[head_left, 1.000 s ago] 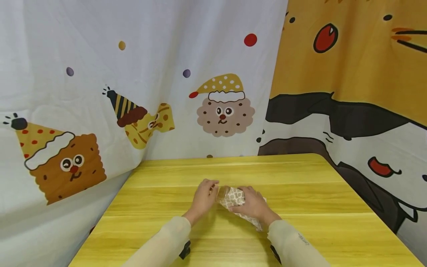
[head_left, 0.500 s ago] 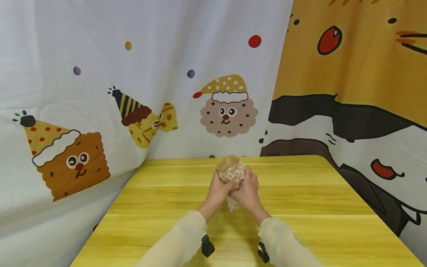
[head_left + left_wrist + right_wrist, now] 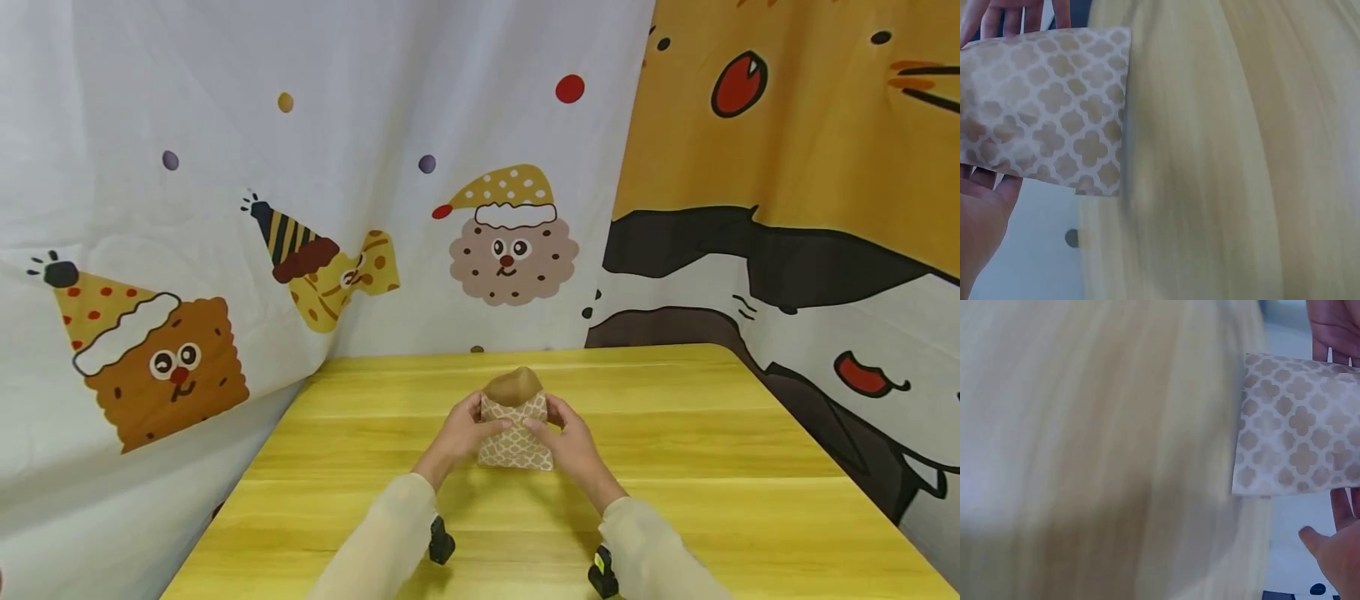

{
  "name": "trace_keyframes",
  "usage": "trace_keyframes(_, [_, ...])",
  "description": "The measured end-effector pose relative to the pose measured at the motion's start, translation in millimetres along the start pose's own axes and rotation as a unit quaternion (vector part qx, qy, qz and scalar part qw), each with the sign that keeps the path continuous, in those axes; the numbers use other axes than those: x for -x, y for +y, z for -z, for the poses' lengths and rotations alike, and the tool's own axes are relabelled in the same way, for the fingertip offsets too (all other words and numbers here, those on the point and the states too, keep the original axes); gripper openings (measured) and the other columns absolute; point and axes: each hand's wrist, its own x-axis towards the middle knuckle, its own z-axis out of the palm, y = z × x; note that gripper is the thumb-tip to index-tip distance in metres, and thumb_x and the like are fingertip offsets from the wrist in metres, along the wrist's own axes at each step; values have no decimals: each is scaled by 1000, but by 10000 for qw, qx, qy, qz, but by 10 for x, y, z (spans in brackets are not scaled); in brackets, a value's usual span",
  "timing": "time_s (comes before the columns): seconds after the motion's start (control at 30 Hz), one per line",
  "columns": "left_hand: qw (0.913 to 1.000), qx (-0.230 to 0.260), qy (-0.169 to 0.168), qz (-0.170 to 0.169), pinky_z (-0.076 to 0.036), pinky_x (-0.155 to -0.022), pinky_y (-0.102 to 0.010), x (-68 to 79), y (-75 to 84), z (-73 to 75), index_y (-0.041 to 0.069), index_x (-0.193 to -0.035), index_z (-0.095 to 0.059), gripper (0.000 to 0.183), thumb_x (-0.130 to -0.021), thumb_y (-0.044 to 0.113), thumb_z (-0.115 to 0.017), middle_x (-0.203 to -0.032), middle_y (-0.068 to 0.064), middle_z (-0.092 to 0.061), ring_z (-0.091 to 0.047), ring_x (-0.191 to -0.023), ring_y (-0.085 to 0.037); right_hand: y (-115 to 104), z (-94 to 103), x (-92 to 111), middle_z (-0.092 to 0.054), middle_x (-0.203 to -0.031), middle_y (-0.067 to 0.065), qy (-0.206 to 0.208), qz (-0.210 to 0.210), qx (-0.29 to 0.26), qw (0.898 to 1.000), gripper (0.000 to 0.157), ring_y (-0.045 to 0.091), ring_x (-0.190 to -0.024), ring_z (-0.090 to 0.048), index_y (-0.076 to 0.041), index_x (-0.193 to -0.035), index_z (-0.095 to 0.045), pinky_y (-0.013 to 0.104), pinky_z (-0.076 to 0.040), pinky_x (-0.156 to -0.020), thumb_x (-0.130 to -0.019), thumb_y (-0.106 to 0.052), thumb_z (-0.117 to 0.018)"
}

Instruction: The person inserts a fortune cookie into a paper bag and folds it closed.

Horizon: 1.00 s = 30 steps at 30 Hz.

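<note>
A tan paper bag (image 3: pixel 516 442) with a white lattice pattern is upright between my two hands, its mouth spread and its plain brown inside showing at the top. My left hand (image 3: pixel 459 429) holds the bag's left side, thumb laid across the front. On the opposite side my right hand (image 3: pixel 573 442) grips the edge in the same way, its thumb also on the front. The left wrist view shows the flat lower part of the bag (image 3: pixel 1054 119) with the bottom edge towards the right. Fingers behind the bag are partly hidden.
A yellow wood-grain table (image 3: pixel 345 500) lies under the hands. Behind it hangs a white curtain (image 3: pixel 360 83) with cartoon biscuits, and a cartoon-printed cloth (image 3: pixel 780 167) is at the right. Small black devices (image 3: pixel 441 542) sit by both wrists.
The bag lay tilted under my right hand, then was gathered in both hands. Now it stands straight and flattened out facing me, with the hands apart at its two sides.
</note>
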Motion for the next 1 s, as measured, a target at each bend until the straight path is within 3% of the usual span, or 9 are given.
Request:
trace_keyframes(0.13, [9996,260,9,-77,-52,-90,-42,14,26,-51,14,-133,-58,46,-91,26,-74,-118,-4,-66,-63,-105,-23,-31,27,-24,-63,-115,11,73,5,-600,9982,46,28,-102,-61,-10,-131,-59,41,-54,-83,-95,-37,-68])
trace_keyframes(0.2, [9992,373,147,29,-53,-87,-41,13,20,-74,14,-130,-60,43,-92,27,-74,-114,-4,-67,-64,-101,-22,-29,46,-32,-64,-98,13,161,-110,-793,9967,33,25,-88,-61,-4,-112,-66,40,-53,-80,-96,-33,-67])
trace_keyframes(0.3, [9970,528,527,210,-55,-80,-37,8,-13,-95,10,-121,-65,36,-91,29,-74,-104,-6,-70,-67,-92,-21,-14,68,-57,-65,-92,10,331,-181,-1045,9938,32,21,-84,-63,3,-99,-67,41,-54,-84,-98,-29,-65])
trace_keyframes(0.4, [9951,561,766,270,-55,-76,-34,11,-42,-93,9,-113,-68,35,-90,34,-75,-98,-6,-69,-66,-86,-19,-16,76,-78,-69,-97,8,465,-313,-1371,9890,33,20,-91,-67,5,-103,-69,42,-55,-88,-99,-27,-64])
trace_keyframes(0.5, [9963,524,606,298,-53,-78,-33,21,-51,-85,9,-111,-68,35,-90,36,-75,-97,-3,-69,-65,-87,-16,-34,78,-87,-69,-107,15,541,-435,-1571,9851,37,27,-99,-67,6,-116,-68,42,-54,-89,-99,-28,-63])
trace_keyframes(0.63, [9963,429,638,393,-49,-73,-32,34,-42,-76,8,-101,-67,32,-90,37,-74,-87,0,-66,-58,-78,-12,-8,93,-88,-60,-127,21,131,-607,-1260,9901,51,33,-115,-59,4,-136,-55,46,-50,-95,-99,-30,-64])
trace_keyframes(0.73, [9939,492,865,468,-49,-68,-31,22,-36,-84,7,-100,-67,34,-89,37,-75,-84,-2,-67,-58,-73,-13,24,96,-87,-63,-112,15,-247,-654,-820,9942,46,25,-100,-58,1,-127,-61,41,-50,-86,-95,-30,-69])
trace_keyframes(0.83, [9923,588,930,562,-55,-71,-33,5,-19,-99,7,-107,-69,37,-89,39,-75,-91,-5,-72,-67,-77,-16,50,86,-96,-57,-81,9,-233,-575,-683,9957,29,19,-75,-48,0,-100,-67,35,-43,-70,-92,-27,-74])
trace_keyframes(1.0, [9898,759,1054,582,-57,-74,-34,5,18,-119,5,-110,-69,38,-89,37,-75,-93,-7,-73,-69,-80,-18,61,94,-85,-68,-88,4,-307,-395,-927,9944,25,15,-79,-62,-2,-107,-70,33,-53,-73,-91,-21,-74])
